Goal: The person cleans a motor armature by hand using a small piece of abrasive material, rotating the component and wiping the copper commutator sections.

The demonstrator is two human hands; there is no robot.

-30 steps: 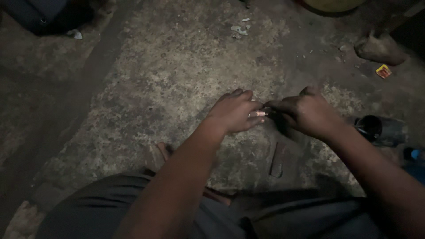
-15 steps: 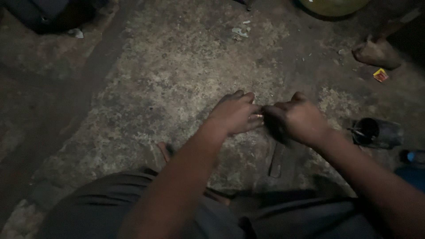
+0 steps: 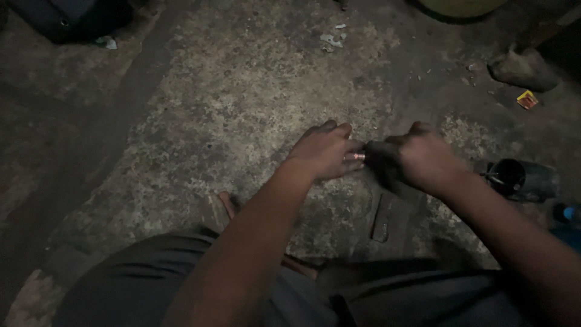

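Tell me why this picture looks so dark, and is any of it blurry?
Head view: dim light overall; the mottled concrete floor is brightest, the corners fall into shadow. The left hand and right hand look soft, and the small coppery metal piece between them glints.

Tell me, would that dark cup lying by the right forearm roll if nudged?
Probably. The dark cup lies on its side with its round mouth facing left, so a sideways nudge would likely roll it. The rough concrete floor may stop it soon. It looks rigid; its weight cannot be judged.

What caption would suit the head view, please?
Both hands, left hand and right hand, pinch a small coppery piece above a mottled concrete floor.
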